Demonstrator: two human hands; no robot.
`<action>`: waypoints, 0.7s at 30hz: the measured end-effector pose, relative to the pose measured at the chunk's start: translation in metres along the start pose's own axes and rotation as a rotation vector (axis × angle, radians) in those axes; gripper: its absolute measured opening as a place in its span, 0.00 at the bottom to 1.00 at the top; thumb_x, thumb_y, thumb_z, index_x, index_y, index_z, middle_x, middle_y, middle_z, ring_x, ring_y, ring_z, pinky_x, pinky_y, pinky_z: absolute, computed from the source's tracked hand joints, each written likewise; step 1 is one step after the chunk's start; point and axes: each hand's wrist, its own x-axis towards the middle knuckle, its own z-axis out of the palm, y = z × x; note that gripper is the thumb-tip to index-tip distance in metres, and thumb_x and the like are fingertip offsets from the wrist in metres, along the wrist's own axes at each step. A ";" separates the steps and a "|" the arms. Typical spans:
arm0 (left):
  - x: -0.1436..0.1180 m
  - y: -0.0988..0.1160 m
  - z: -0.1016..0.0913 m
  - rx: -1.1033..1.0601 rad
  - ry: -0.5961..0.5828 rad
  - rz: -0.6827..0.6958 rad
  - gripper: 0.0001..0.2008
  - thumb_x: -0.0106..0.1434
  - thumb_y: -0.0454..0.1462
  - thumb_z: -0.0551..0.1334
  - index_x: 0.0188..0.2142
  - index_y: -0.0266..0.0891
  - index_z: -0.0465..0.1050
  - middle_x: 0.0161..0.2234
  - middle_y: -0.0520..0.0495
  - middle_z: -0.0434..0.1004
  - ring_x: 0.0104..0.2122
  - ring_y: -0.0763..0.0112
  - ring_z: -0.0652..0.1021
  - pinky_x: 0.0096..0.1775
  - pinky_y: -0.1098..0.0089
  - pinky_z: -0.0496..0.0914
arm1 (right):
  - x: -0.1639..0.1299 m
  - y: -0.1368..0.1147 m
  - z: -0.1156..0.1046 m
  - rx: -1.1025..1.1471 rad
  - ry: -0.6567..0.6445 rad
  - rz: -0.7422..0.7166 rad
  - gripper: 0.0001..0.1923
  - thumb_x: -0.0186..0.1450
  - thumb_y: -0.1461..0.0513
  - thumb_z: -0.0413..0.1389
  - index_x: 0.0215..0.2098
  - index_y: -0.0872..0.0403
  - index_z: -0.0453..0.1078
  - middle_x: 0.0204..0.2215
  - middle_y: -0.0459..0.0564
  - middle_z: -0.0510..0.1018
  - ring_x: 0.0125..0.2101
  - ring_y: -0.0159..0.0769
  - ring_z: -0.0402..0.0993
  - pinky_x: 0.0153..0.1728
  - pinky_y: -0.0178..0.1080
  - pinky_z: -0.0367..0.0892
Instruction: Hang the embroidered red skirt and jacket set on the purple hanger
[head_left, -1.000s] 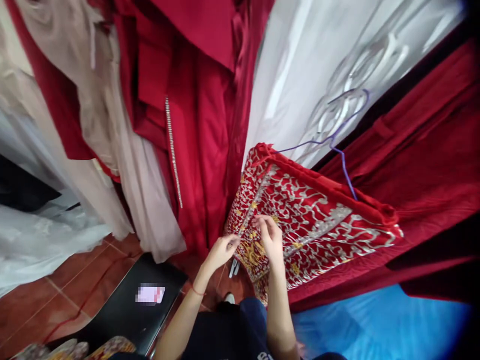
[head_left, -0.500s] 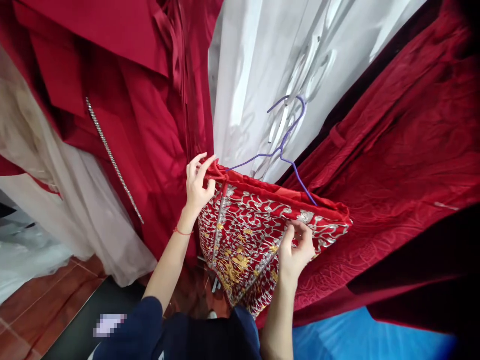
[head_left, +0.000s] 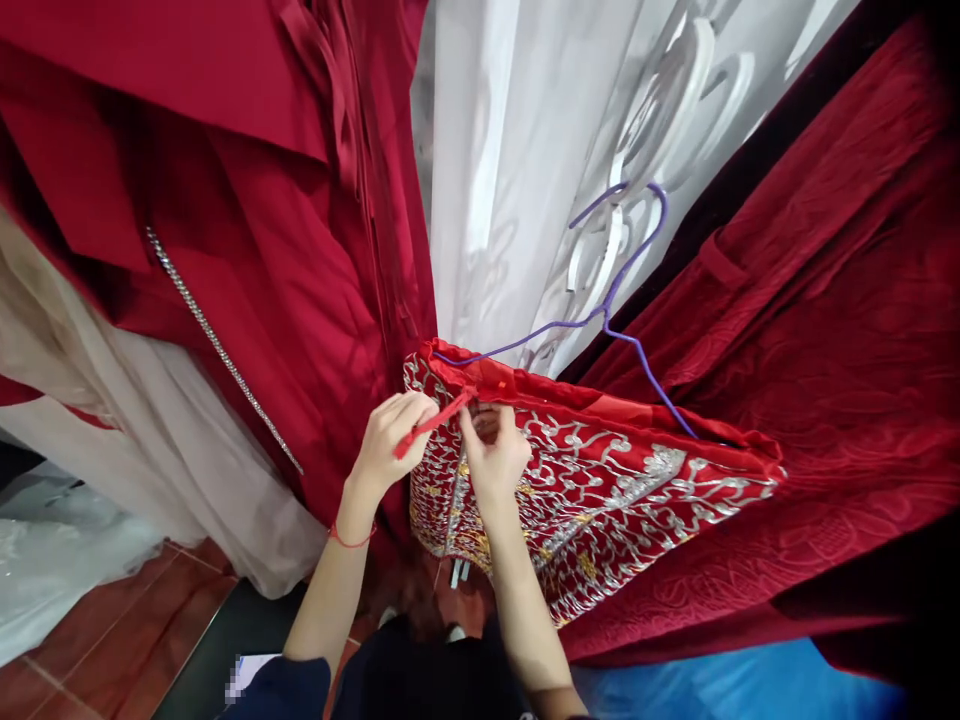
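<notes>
A red embroidered skirt (head_left: 585, 480) with silver and gold patterns hangs in front of me on a purple wire hanger (head_left: 626, 270). My left hand (head_left: 390, 440) is closed on a red ribbon (head_left: 435, 420) that comes off the skirt's top edge. Close beside it, my right hand (head_left: 495, 450) pinches at the skirt's waistband, where the ribbon meets the cloth. What lies between the right fingertips is partly hidden. The hanger's arms go down into the skirt's open top, and its hook is up by several white rings.
Left hangs a dark red gown (head_left: 300, 250) with a beaded strip, beside pale tulle fabric (head_left: 187, 400). To the right is a dark red patterned garment (head_left: 840, 330). White hangers (head_left: 675, 110) and white cloth are behind. Blue fabric (head_left: 735, 690) lies low right; the floor is tiled (head_left: 112, 620).
My right hand has moved left along the waistband to beside my left hand. My left hand has taken hold of the red ribbon. Skirt and hanger appear further right and larger.
</notes>
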 end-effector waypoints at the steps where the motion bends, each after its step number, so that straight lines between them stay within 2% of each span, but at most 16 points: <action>1: -0.001 -0.002 -0.002 -0.042 -0.045 -0.012 0.05 0.66 0.32 0.55 0.36 0.41 0.69 0.32 0.47 0.76 0.32 0.67 0.76 0.38 0.66 0.70 | 0.001 -0.001 0.002 -0.017 0.012 -0.010 0.13 0.68 0.52 0.57 0.35 0.54 0.70 0.22 0.44 0.77 0.20 0.29 0.73 0.25 0.31 0.65; 2: -0.001 -0.004 -0.004 -0.090 -0.086 -0.020 0.03 0.65 0.34 0.57 0.38 0.41 0.69 0.33 0.47 0.76 0.33 0.67 0.76 0.39 0.66 0.71 | 0.001 -0.002 0.004 -0.029 0.021 -0.014 0.12 0.68 0.53 0.56 0.35 0.54 0.70 0.22 0.44 0.77 0.19 0.29 0.73 0.25 0.31 0.65; 5: 0.000 -0.007 -0.003 -0.289 -0.180 -0.043 0.16 0.60 0.40 0.63 0.46 0.41 0.68 0.39 0.45 0.77 0.37 0.64 0.77 0.42 0.64 0.72 | -0.002 -0.007 0.004 -0.020 0.035 -0.004 0.08 0.68 0.57 0.55 0.36 0.54 0.69 0.23 0.44 0.77 0.20 0.28 0.72 0.26 0.30 0.66; 6: 0.001 -0.008 0.000 -0.358 -0.195 -0.076 0.16 0.60 0.41 0.64 0.47 0.41 0.68 0.40 0.45 0.77 0.38 0.64 0.77 0.41 0.65 0.72 | -0.005 -0.008 0.002 -0.006 0.026 0.001 0.07 0.68 0.58 0.55 0.36 0.53 0.69 0.24 0.44 0.77 0.21 0.28 0.72 0.26 0.30 0.66; 10: 0.004 -0.005 0.015 -0.536 -0.211 -0.275 0.06 0.67 0.41 0.59 0.39 0.41 0.68 0.33 0.50 0.76 0.32 0.72 0.77 0.37 0.73 0.71 | -0.013 -0.010 -0.006 0.023 -0.089 -0.017 0.05 0.67 0.59 0.55 0.37 0.53 0.66 0.22 0.42 0.73 0.20 0.27 0.69 0.24 0.30 0.64; 12: 0.004 -0.006 0.020 -0.565 -0.216 -0.313 0.06 0.69 0.40 0.57 0.37 0.40 0.68 0.30 0.52 0.74 0.28 0.75 0.75 0.34 0.74 0.69 | -0.015 -0.009 -0.013 -0.020 -0.091 -0.019 0.05 0.68 0.59 0.54 0.36 0.52 0.66 0.21 0.41 0.72 0.19 0.27 0.67 0.23 0.29 0.62; 18: -0.005 -0.024 0.021 -0.405 -0.019 -0.362 0.09 0.69 0.40 0.57 0.32 0.40 0.67 0.25 0.54 0.70 0.25 0.76 0.71 0.32 0.75 0.66 | -0.016 -0.001 -0.036 -0.225 0.145 -0.005 0.04 0.69 0.61 0.53 0.39 0.54 0.67 0.22 0.41 0.73 0.20 0.26 0.69 0.25 0.30 0.63; 21: -0.012 -0.037 0.024 -0.409 0.161 -0.430 0.10 0.69 0.41 0.56 0.32 0.41 0.66 0.24 0.55 0.68 0.25 0.76 0.72 0.31 0.75 0.66 | -0.015 0.008 -0.047 -0.269 0.284 0.018 0.05 0.69 0.60 0.53 0.40 0.54 0.67 0.23 0.43 0.74 0.20 0.27 0.70 0.25 0.30 0.64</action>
